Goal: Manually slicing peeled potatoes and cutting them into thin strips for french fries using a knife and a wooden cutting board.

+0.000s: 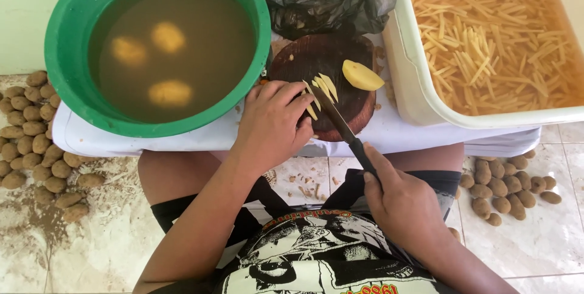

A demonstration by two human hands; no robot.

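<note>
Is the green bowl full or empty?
Nearly full. The green bowl holds murky brown water close to its rim, with three peeled potatoes sitting in it.

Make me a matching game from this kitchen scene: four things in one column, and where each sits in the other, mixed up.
Things:
1. Peeled whole potatoes
2. Cut potato sticks
3. Potato half
4. Unpeeled potatoes

Places:
A. on the round wooden board
B. on the tiled floor
C. in the green basin of murky water
D. in the white tub of water

Pairs: 1-C, 2-D, 3-A, 4-B
</note>
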